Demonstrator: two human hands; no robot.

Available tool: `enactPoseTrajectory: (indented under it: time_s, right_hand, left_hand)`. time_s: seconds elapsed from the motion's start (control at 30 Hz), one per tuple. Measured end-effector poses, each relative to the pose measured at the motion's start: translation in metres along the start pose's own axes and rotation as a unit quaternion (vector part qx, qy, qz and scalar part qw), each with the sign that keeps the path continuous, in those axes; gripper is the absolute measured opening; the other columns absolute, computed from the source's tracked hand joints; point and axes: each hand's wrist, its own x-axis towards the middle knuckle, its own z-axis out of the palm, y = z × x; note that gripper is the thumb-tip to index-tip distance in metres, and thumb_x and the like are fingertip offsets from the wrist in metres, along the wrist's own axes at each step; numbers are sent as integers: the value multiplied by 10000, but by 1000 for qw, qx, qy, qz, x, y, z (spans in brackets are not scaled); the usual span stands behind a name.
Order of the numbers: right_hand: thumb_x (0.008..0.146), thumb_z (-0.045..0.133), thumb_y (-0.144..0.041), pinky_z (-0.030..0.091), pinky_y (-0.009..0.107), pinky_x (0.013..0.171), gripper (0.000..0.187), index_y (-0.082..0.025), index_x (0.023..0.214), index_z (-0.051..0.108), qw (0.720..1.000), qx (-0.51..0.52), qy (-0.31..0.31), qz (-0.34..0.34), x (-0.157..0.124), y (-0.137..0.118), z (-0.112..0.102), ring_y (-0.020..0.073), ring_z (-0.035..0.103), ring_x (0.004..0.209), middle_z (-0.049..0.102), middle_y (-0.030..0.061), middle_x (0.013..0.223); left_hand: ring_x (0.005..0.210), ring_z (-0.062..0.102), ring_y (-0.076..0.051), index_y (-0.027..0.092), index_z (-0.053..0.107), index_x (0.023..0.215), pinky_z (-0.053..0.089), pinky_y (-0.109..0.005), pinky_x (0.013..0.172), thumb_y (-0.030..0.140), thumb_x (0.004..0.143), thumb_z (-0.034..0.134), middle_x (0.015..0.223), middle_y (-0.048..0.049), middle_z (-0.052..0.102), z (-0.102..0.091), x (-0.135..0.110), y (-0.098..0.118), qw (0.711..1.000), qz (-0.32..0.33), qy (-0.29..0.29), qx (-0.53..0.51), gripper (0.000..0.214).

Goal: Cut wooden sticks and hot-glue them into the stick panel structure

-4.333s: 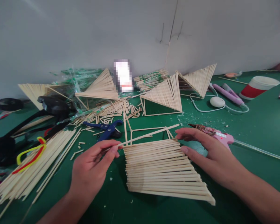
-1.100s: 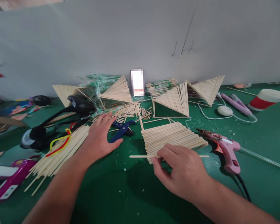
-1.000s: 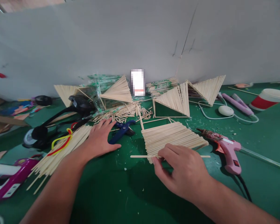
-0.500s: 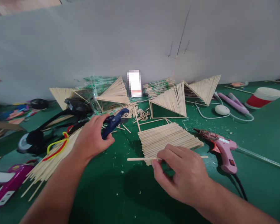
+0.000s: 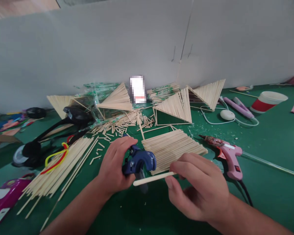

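Note:
My left hand (image 5: 116,164) is closed around blue cutting pliers (image 5: 138,160), held just above the green table (image 5: 271,143). My right hand (image 5: 199,189) pinches a thin wooden stick (image 5: 153,179) and holds it level, its left end lying by the pliers' jaws. Right behind both hands lies a flat panel of glued sticks (image 5: 172,148).
A pink glue gun (image 5: 226,153) lies right of the panel, its cord running toward me. Loose long sticks (image 5: 61,166) with red and yellow pipe cleaners (image 5: 55,156) lie at left, beside a black lamp (image 5: 51,129). Stick triangles (image 5: 175,106), cut offcuts (image 5: 117,125), a white mouse (image 5: 227,115) and a red cup (image 5: 268,101) stand behind.
My left hand reached to the blue pliers, picked them up and brought them to the middle. My right hand lifted the single stick off the table toward the pliers.

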Motion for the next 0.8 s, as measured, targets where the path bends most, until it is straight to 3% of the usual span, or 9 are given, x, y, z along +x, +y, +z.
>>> enactPoseTrajectory:
  time_s: [0.17,0.43,0.8]
  right_hand:
    - [795,581,-141,311,267,432,70,-126,731,607,1000,4,-19,11,-4,-1,10,117,421,479,541,15,553]
    - [814,563,-160,278,265,443,178,-180,643,520,999,8,-28,41,-8,2,17,114,388,501,479,-9,565]
    - [792,552,-137,297,260,457,94,-152,704,581,996,51,-50,56,-8,0,17,115,407,505,504,-2,577]
  left_hand:
    - [1125,542,-306,157,433,1296,439,-454,984,339,742,597,1198,-158,560,4,-1,12,1000,8,8,-11,605]
    - [1100,546,-293,161,431,1270,441,-439,954,304,742,614,1178,-148,572,5,-1,16,1000,3,-27,5,577]
    - [1012,583,-280,149,458,1225,455,-424,882,310,750,594,1106,-136,610,3,0,26,1000,6,-18,-10,519]
